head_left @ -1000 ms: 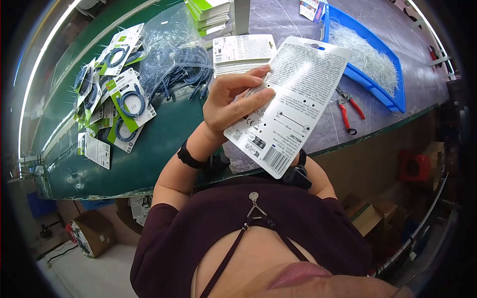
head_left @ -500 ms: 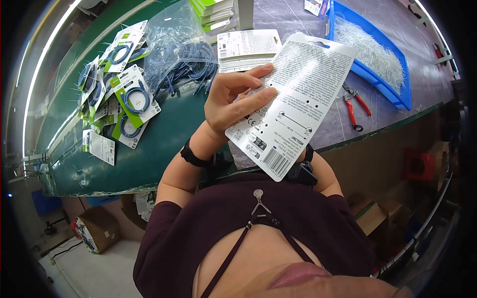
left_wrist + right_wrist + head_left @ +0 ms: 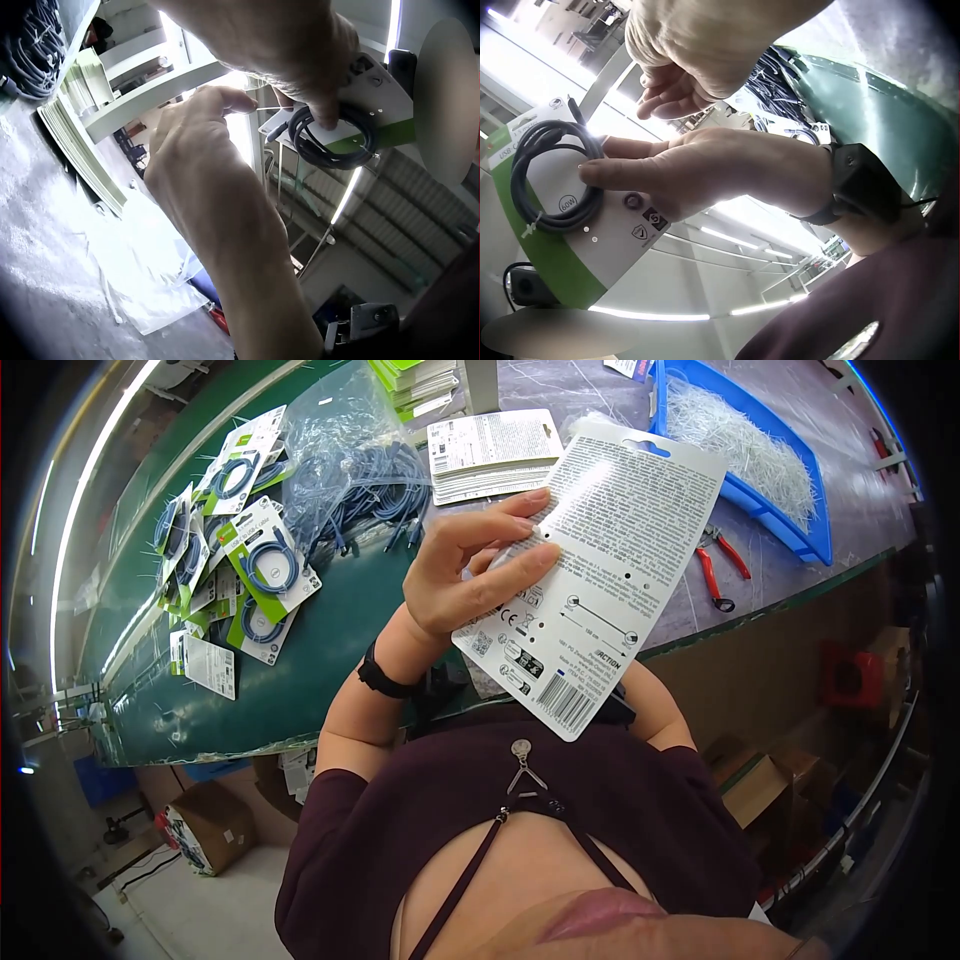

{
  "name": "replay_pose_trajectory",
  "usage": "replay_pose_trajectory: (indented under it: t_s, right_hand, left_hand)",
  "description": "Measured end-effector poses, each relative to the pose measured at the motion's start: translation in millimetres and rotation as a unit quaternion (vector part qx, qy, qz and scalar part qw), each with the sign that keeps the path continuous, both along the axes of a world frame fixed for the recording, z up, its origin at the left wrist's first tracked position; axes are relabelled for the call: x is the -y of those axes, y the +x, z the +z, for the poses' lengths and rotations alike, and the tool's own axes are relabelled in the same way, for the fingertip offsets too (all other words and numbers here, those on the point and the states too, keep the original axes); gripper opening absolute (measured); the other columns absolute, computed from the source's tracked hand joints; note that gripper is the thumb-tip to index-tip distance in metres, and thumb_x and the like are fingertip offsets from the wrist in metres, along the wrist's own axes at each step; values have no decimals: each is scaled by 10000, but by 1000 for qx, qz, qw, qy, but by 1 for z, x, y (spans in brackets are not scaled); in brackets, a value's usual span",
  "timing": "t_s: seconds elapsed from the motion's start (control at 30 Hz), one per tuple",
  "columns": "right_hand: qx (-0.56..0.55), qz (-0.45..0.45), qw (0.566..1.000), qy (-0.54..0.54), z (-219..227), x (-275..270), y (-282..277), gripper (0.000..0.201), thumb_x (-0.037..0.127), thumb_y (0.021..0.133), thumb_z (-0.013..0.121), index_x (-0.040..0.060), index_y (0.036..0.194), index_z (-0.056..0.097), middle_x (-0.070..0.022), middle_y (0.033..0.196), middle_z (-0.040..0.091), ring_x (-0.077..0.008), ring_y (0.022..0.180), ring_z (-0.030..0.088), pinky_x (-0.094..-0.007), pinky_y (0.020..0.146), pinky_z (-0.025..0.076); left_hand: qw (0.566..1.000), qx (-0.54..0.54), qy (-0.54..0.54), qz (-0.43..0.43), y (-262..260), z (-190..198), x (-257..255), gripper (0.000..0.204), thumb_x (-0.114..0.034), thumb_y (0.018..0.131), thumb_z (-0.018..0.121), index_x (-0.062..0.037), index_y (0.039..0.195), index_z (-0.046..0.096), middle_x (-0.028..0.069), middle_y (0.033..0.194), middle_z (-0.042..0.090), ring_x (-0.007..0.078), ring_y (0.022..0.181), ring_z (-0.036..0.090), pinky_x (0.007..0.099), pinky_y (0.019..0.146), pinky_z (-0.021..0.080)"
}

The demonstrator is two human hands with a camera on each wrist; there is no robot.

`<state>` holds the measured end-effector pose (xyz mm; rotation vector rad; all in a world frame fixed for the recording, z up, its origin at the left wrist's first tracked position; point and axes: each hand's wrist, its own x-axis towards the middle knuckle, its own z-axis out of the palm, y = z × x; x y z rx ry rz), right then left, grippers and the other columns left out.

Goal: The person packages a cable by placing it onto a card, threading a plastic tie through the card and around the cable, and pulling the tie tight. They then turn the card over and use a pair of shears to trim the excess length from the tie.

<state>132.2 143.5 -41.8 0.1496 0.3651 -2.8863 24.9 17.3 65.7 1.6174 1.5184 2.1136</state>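
My left hand (image 3: 480, 575) grips a packaging card (image 3: 600, 560) by its side, the printed back facing up in the head view. The left wrist view shows a coiled dark cable (image 3: 330, 139) on the card's other face, with the left thumb against the coil. A white tie (image 3: 531, 225) goes round that coil in the right wrist view. Behind the card, my right hand (image 3: 206, 150) is hidden from the head view. In the left wrist view, its thumb and forefinger pinch a thin clear plastic strand (image 3: 271, 109) that runs to the card.
Carded cables (image 3: 265, 570) lie piled at the left, beside a plastic bag (image 3: 340, 420) of loose cables. A stack of cards (image 3: 495, 450) stands beyond my left hand. At the right are red-handled pliers (image 3: 715, 570) and a blue tray (image 3: 820, 540) holding clear strands (image 3: 740, 445).
The card has come slightly closer to my body, still in my left hand. My right hand stays behind it in the head view.
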Motion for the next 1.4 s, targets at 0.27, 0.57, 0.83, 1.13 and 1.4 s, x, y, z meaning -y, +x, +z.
replay_pose_trajectory:
  t_s: [0.27, 0.57, 0.83, 1.13, 1.4]
  right_hand:
    - [29, 42, 999, -17, -2, 9, 10, 426, 274, 987, 416, 63, 1357, 392, -90, 1328, 494, -218, 1190, 493, -352, 981, 423]
    - [58, 92, 994, -33, -2, 11, 11, 429, 279, 993, 399, 75, 1370, 380, -80, 1350, 482, -220, 1208, 476, -360, 995, 407]
    - [-69, 46, 954, 287, 1, 7, 9, 420, 241, 983, 425, 72, 1366, 385, -104, 1343, 475, -211, 1215, 471, -344, 981, 427]
    - [-248, -40, 678, 691, 14, 4, 8, 414, 183, 966, 468, 65, 1357, 396, -141, 1328, 466, -197, 1224, 466, -317, 957, 458]
    - [-217, -9, 796, 565, -60, 0, 29, 447, 214, 965, 441, 67, 1380, 360, -111, 1360, 450, -210, 1224, 457, -349, 989, 401]
  left_hand:
    - [993, -114, 4, 31, -7, -3, -2, 363, 53, 740, 722, -5, 1077, 598, 209, 1097, 581, 374, 1120, 566, 412, 925, 504]
    - [952, -271, 49, 134, -10, -8, -8, 365, 8, 667, 764, -21, 1020, 673, 134, 1066, 572, 363, 1044, 612, 403, 863, 556]
    - [956, -254, 49, 140, -9, -10, -8, 351, 8, 670, 758, -22, 1010, 678, 138, 1046, 581, 355, 1019, 626, 397, 871, 552]
    - [967, -220, 40, 122, -6, -7, -6, 356, 39, 673, 741, -10, 1020, 677, 149, 1070, 566, 354, 1046, 608, 413, 888, 540]
    - [985, -141, 40, 90, -3, -15, -7, 365, 86, 685, 720, -3, 1036, 674, 132, 1087, 522, 353, 1071, 590, 414, 922, 521]
